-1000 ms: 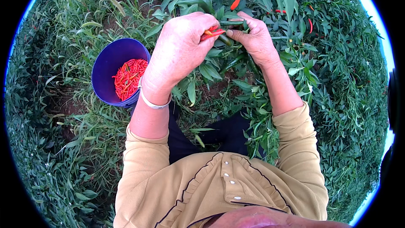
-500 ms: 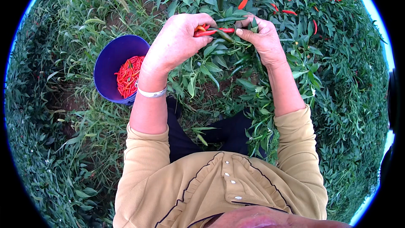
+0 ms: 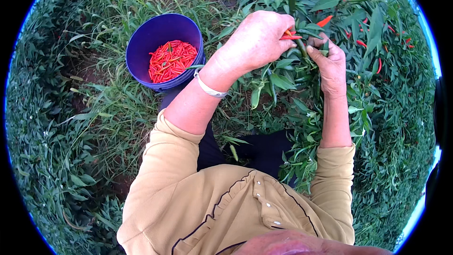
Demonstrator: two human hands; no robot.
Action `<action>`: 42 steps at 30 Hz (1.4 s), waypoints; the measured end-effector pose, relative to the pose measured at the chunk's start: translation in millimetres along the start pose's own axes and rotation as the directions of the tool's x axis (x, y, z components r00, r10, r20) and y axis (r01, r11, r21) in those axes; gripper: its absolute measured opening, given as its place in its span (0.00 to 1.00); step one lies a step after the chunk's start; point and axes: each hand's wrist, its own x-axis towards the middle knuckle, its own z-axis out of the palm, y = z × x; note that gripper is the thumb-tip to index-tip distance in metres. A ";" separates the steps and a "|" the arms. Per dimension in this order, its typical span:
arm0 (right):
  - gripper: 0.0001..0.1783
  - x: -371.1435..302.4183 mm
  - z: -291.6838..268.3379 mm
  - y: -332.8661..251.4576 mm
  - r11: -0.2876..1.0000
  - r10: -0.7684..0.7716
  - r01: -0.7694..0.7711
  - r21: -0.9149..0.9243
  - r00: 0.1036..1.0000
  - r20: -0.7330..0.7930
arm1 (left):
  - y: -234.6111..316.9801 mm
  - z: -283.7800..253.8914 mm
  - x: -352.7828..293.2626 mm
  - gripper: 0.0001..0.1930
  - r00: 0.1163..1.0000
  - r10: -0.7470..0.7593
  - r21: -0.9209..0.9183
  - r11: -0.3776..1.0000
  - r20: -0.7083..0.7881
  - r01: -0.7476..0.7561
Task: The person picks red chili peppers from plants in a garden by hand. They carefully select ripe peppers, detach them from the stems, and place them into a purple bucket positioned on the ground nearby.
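My left hand, with a white bracelet at the wrist, is closed around a few picked chili peppers. Their red and orange ends stick out between thumb and fingers. Just to its right, my right hand is pinched among the leaves of a chili plant; what lies between its fingertips is hidden. A green chili hangs between the two hands, and an orange-red chili shows just beyond them. Left of my left forearm stands a blue bucket partly filled with red chilies.
Grass and weeds cover the ground around the bucket. Dense chili plants with scattered red fruit grow to the right. My dark-trousered legs are bent below my arms.
The view has shifted, so the bucket and plants appear moved. My left hand now covers more of its chilies, and the long red chili that reached to my right fingertips no longer spans the gap.
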 end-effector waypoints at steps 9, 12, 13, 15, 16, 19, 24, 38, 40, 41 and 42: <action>0.04 -5.9 12.1 -4.7 0.946 -0.077 0.025 -0.322 0.986 -0.149 | 21.0 5.9 -16.1 0.07 0.991 0.105 0.218 0.972 -0.085 -0.085; 0.07 -5.7 14.6 0.7 0.907 -0.190 0.068 -0.416 0.947 -0.259 | 24.9 -10.7 -15.2 0.09 0.952 0.227 0.167 0.967 -0.207 -0.194; 0.09 -6.9 17.9 -2.5 0.910 -0.148 0.009 -0.415 0.941 -0.304 | 26.8 -32.6 -15.4 0.09 0.957 0.151 0.114 0.985 -0.247 -0.126; 0.12 -9.5 16.1 9.5 0.799 -0.146 -0.092 -0.595 0.929 -0.340 | 11.8 -70.9 -22.3 0.06 0.889 -0.017 0.047 0.998 -0.458 0.043; 0.13 -9.4 23.2 -0.2 0.913 -0.128 0.009 -0.407 0.955 -0.268 | -5.2 -85.2 -27.0 0.06 0.847 -0.138 0.013 0.986 -0.513 0.169; 0.10 -9.5 24.8 1.5 0.936 -0.215 0.129 -0.329 0.947 -0.241 | -89.7 -99.5 -28.9 0.09 0.819 -0.471 0.340 0.750 -0.327 0.567; 0.07 -10.1 34.1 -13.9 0.991 0.028 -0.058 -0.117 0.970 -0.242 | -148.9 -77.0 -44.4 0.17 0.780 -0.620 0.544 0.626 -0.087 0.558; 0.11 -6.1 25.4 6.9 0.998 0.023 -0.006 0.059 0.955 -0.295 | -18.8 30.3 33.3 0.14 0.963 0.270 -0.101 0.957 -0.019 -0.270; 0.09 -0.9 16.8 26.8 0.966 -0.103 0.029 -0.256 0.954 -0.281 | -7.9 32.5 33.9 0.13 0.987 0.149 -0.307 0.939 -0.050 -0.158; 0.08 2.4 19.8 20.8 0.974 -0.075 0.010 -0.227 0.958 -0.277 | -10.4 37.7 35.7 0.13 0.999 -0.024 -0.319 0.947 0.031 0.032; 0.07 5.2 21.9 15.3 0.980 -0.047 -0.009 -0.198 0.961 -0.273 | -9.2 36.9 35.9 0.12 1.000 0.007 -0.208 0.978 0.014 -0.004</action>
